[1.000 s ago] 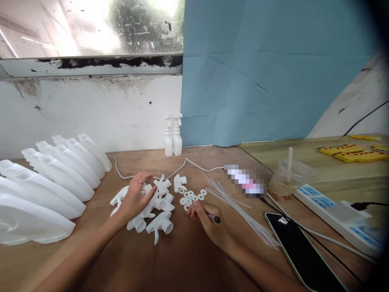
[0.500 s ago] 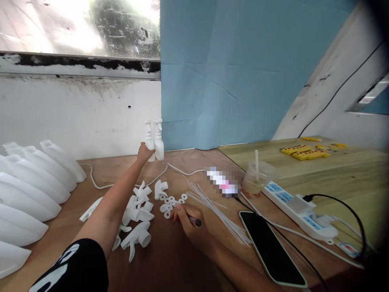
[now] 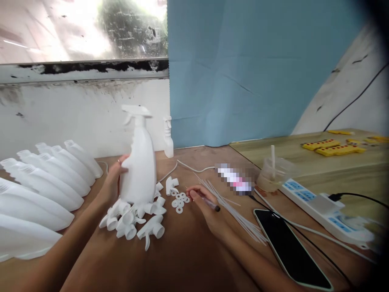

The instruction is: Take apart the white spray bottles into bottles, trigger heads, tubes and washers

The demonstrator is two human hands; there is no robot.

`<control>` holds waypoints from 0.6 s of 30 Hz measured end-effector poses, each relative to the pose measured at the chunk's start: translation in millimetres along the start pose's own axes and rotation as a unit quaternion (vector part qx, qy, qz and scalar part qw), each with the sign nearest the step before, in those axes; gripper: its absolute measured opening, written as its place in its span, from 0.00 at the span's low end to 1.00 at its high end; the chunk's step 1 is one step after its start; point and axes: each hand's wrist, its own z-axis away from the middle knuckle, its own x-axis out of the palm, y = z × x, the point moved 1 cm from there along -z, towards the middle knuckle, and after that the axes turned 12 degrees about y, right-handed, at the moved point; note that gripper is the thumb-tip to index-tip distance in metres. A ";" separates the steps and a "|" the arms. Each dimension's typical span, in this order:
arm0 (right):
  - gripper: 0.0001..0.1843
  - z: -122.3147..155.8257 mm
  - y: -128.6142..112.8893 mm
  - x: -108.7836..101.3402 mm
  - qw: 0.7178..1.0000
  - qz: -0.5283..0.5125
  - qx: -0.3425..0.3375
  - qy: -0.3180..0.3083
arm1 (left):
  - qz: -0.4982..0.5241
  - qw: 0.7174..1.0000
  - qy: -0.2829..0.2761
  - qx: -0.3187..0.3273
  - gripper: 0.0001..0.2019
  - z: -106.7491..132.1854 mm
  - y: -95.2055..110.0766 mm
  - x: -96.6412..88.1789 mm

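Looking left of the pile of spray heads (image 3: pixel 126 221), we see several white open-necked bottles (image 3: pixel 54 190) set close together on the table (image 3: pixel 182 255). Between them and the upper edge of the pile comes our left hand (image 3: pixel 117 174), closed around the lower side of a white spray bottle (image 3: pixel 139 166). We have this bottle nearly upright just behind the pile, its trigger head on top and its nozzle pointing left; we cannot tell whether its base touches the heads. Farther behind the pile, to the right, a second spray bottle (image 3: pixel 168 148) stands by the wall. Just right of the pile we find a single spray head (image 3: pixel 171 185) and a cluster of flat white rings (image 3: pixel 178 202). Beside these, right of the pile, our right hand (image 3: pixel 209 209) is curled around a pen-like tool (image 3: pixel 214 206) with a dark end, its fingertips close to the rings; we cannot tell if they touch. Further right of the pile we have a spread of thin white tubes (image 3: pixel 244 221), a device with a blurred-out screen (image 3: pixel 234 179), a clear cup (image 3: pixel 265 174) with a straw, a dark-screened phone (image 3: pixel 290 247) and a power strip (image 3: pixel 313 202). Farthest right of the pile lie yellow pieces (image 3: pixel 340 150) with red dots.
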 end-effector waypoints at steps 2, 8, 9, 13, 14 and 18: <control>0.15 -1.7 1.4 1.1 0.996 -0.075 0.041 -0.035 | 0.008 0.987 -0.055 -0.153 0.30 46.7 -0.6 -13.1; 0.26 11.8 0.8 7.2 0.931 -0.235 0.213 -0.183 | -0.159 0.933 -0.221 -0.235 0.20 139.0 0.1 -19.6; 0.24 14.3 1.7 7.8 0.922 -0.243 0.235 -0.189 | -0.167 0.934 -0.239 -0.206 0.19 145.8 4.3 -17.2; 0.19 16.4 5.9 9.9 0.927 -0.241 0.267 -0.101 | -0.223 0.948 -0.219 -0.062 0.29 166.6 16.6 -8.4; 0.19 15.7 6.1 10.3 0.932 -0.235 0.269 -0.070 | -0.243 0.948 -0.200 -0.041 0.33 172.7 15.6 -7.0; 0.21 14.2 2.4 10.9 0.937 -0.203 0.281 -0.048 | -0.220 0.955 -0.186 -0.069 0.30 201.1 -1.8 -4.8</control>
